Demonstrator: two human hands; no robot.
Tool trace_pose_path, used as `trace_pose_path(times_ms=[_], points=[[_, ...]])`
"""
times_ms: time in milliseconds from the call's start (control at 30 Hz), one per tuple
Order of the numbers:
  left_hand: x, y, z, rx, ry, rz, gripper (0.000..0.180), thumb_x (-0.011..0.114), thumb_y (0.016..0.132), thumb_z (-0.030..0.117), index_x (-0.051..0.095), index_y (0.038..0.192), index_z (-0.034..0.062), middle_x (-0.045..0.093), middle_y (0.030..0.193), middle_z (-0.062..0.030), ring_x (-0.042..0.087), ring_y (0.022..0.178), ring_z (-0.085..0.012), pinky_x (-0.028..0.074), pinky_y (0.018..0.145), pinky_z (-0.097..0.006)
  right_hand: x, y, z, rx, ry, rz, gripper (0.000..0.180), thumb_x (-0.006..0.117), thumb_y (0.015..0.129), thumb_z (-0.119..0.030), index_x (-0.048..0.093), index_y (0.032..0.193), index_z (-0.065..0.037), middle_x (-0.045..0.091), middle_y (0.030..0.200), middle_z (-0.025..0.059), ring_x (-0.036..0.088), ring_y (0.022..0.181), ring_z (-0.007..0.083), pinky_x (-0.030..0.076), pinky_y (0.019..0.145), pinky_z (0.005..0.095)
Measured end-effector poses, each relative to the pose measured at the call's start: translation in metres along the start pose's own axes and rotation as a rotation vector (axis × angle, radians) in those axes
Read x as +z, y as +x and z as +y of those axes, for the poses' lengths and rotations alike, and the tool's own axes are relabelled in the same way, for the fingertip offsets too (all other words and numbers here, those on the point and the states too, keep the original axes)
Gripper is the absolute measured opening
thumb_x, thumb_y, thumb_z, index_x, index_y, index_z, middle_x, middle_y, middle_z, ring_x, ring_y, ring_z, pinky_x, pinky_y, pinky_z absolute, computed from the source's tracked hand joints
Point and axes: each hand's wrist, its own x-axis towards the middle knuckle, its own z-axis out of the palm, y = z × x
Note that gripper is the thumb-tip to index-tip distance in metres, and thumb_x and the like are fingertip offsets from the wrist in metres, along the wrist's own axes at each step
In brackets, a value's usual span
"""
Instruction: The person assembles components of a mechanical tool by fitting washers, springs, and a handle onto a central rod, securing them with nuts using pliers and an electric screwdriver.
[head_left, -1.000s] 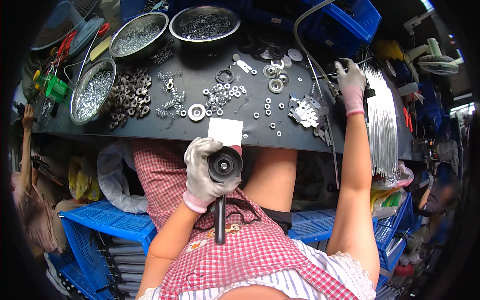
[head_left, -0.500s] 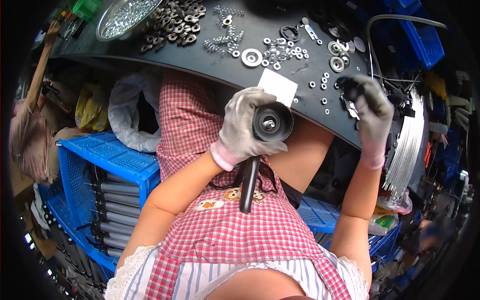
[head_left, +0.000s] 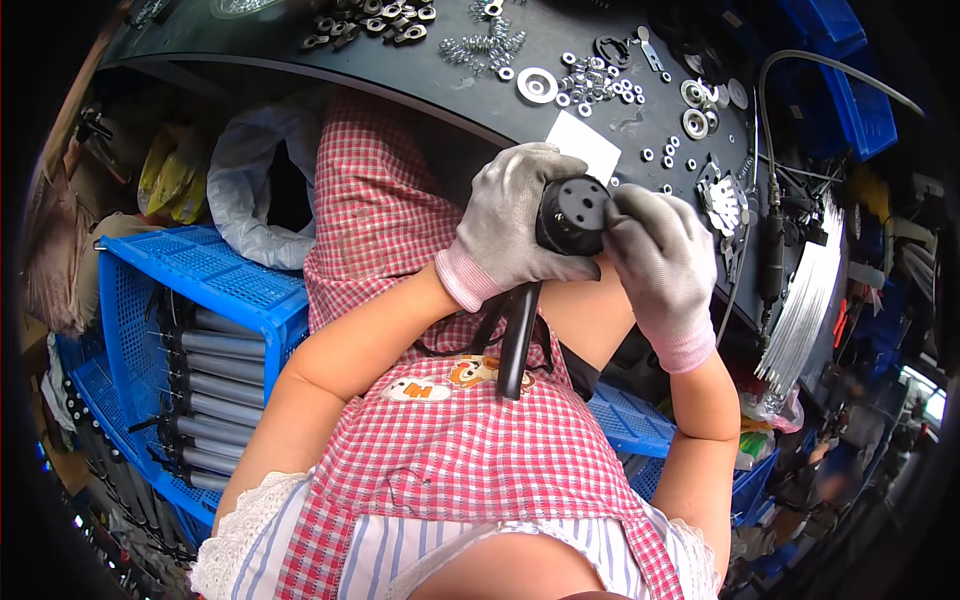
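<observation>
Gloved in grey, my left hand [head_left: 512, 215] wraps round a black cup-shaped housing [head_left: 552, 232]; a black tube [head_left: 517, 345] points down toward my apron below it. A round black cap [head_left: 580, 203] with several small holes covers the housing's mouth. At the cap's right edge, the fingers of my right hand [head_left: 662, 260], also gloved, are pressed together on it. The housing's interior is hidden, and I cannot tell whether the cap is fully seated. Just beyond my hands lies a white square card [head_left: 582, 145] on the table edge.
The dark workbench [head_left: 400, 85] carries springs [head_left: 483, 45], nuts [head_left: 590, 85], a large washer [head_left: 537, 86] and flat metal plates [head_left: 720, 200]. Thin metal rods [head_left: 805, 300] lie at the right. A blue crate [head_left: 200, 270] of grey tubes stands at my left.
My right hand has come left from above the bench with the dark round part to the housing. The cap now covers the open mouth, where a metal shaft showed before.
</observation>
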Motion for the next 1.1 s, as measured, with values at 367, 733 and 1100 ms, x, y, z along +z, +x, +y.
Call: trace_pose_path(times_ms=[367, 733, 1100], points=[[0.005, 0.002, 0.001, -0.019, -0.005, -0.022, 0.081, 0.088, 0.046, 0.043, 0.055, 0.111, 0.0087, 0.06, 0.11, -0.0115, 0.057, 0.108, -0.0329, 0.044, 0.096, -0.044, 0.004, -0.013, 0.008, -0.051, 0.184, -0.162, 0.037, 0.063, 0.071, -0.003, 0.064, 0.108, -0.006, 0.061, 0.119, 0.011, 0.057, 0.116, 0.03, 0.05, 0.091, 0.0407], [0.001, -0.013, 0.0, -0.245, -0.093, -0.067, 0.081, 0.089, 0.051, 0.031, 0.051, 0.119, 0.0082, 0.056, 0.12, -0.0154, 0.054, 0.114, -0.0347, 0.044, 0.099, -0.044, 0.021, -0.022, -0.039, 0.189, 0.076, 0.03, 0.05, 0.061, 0.07, -0.005, 0.06, 0.12, -0.002, 0.059, 0.124, 0.0142, 0.055, 0.115, 0.0321, 0.046, 0.094, 0.0449], [-0.002, -0.01, -0.002, -0.206, -0.033, -0.095, 0.08, 0.088, 0.053, 0.026, 0.049, 0.12, 0.0075, 0.056, 0.119, -0.0135, 0.056, 0.112, -0.032, 0.045, 0.097, -0.042, 0.011, -0.021, -0.019, 0.21, 0.235, 0.02, 0.052, 0.062, 0.069, 0.001, 0.062, 0.12, -0.007, 0.062, 0.124, 0.0084, 0.057, 0.119, 0.0272, 0.048, 0.095, 0.041]])
